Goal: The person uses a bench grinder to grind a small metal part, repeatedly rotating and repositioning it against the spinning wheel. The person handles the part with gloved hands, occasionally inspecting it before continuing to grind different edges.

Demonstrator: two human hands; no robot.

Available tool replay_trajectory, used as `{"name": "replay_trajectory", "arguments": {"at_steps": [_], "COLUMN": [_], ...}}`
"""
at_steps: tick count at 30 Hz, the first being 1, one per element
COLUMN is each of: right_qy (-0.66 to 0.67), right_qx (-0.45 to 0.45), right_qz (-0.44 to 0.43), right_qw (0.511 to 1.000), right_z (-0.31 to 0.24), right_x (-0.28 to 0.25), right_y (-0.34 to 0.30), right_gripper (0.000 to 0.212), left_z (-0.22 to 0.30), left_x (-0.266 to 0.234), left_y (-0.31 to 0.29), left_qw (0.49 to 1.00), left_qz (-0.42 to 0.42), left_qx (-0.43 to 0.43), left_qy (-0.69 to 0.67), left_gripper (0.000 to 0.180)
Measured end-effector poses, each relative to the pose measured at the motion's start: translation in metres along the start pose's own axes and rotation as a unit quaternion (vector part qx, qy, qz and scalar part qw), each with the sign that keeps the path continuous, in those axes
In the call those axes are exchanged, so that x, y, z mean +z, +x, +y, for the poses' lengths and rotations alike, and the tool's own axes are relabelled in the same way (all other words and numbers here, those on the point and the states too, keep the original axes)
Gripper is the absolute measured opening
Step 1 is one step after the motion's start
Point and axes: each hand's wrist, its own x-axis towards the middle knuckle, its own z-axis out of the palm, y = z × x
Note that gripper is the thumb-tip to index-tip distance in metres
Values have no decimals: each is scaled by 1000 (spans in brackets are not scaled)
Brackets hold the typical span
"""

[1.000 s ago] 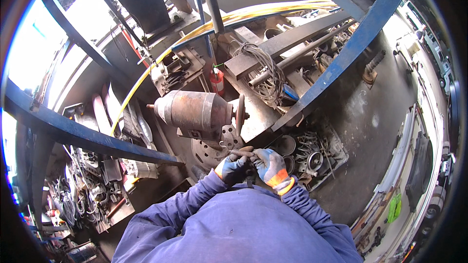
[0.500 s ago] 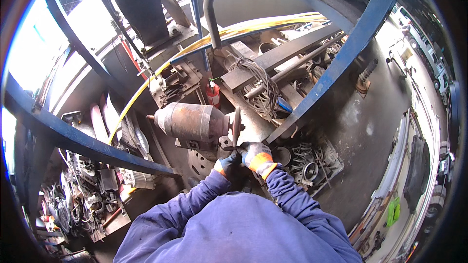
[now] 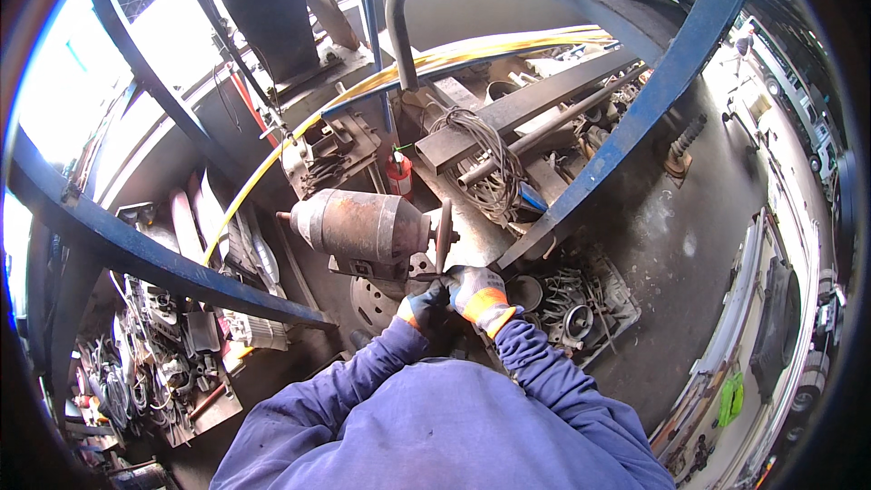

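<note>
A bench grinder with a rusty, barrel-shaped grey motor (image 3: 361, 224) stands in front of me. Its grinding wheel (image 3: 444, 236) is seen nearly edge-on at the motor's right end. Both my hands wear grey gloves with orange cuffs and meet just below the wheel's near edge. My left hand (image 3: 425, 305) is closed, its fingers bent towards the wheel. Pressed against it, my right hand (image 3: 477, 292) is closed too, its back turned up. Whatever is pinched between them is mostly hidden by the gloves. Under the motor sits a round metal base with holes (image 3: 370, 301).
Blue steel beams (image 3: 626, 118) cross on both sides. Behind the grinder are a red fire extinguisher (image 3: 398, 174), coiled cable (image 3: 485, 150) and a long steel beam (image 3: 535, 109). A tray of metal scrap (image 3: 620, 295) lies right of my hands; piled parts (image 3: 172, 354) fill the lower left.
The whole view has shifted very slightly, the scene sitting a little lower and further right. Both hands stay together at the wheel, with hardly any movement.
</note>
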Motion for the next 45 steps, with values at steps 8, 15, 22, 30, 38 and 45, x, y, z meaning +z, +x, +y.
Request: {"name": "replay_trajectory", "arguments": {"at_steps": [8, 15, 22, 30, 38, 45], "right_qy": [11, 2, 12, 3, 47, 120], "right_qx": [-17, -22, -17, -23, -11, -25], "right_qz": [38, 20, 35, 53, 39, 49], "right_qw": [999, 1000, 999, 998, 998, 991], "right_z": [1, 9, 15, 16, 14, 37], "right_x": [-3, -2, 3, -10, -23, -31], "right_y": [-3, -3, -3, -10, -15, -25], "right_gripper": [31, 31, 33, 32, 32, 33], "left_z": [-5, -16, -1, -17, -39, 52], "left_x": [2, 2, 16, 14, 7, 60], "left_y": [2, 8, 4, 14, 19, -12], "left_qw": [999, 1000, 998, 999, 995, 997], "left_qz": [8, 1, -16, 16, 4, -29], "left_qx": [-43, -9, -27, -23, 63, -64], "left_qy": [-23, 0, -47, -24, 75, -38], "left_gripper": [22, 22, 24, 25, 24, 26]}}
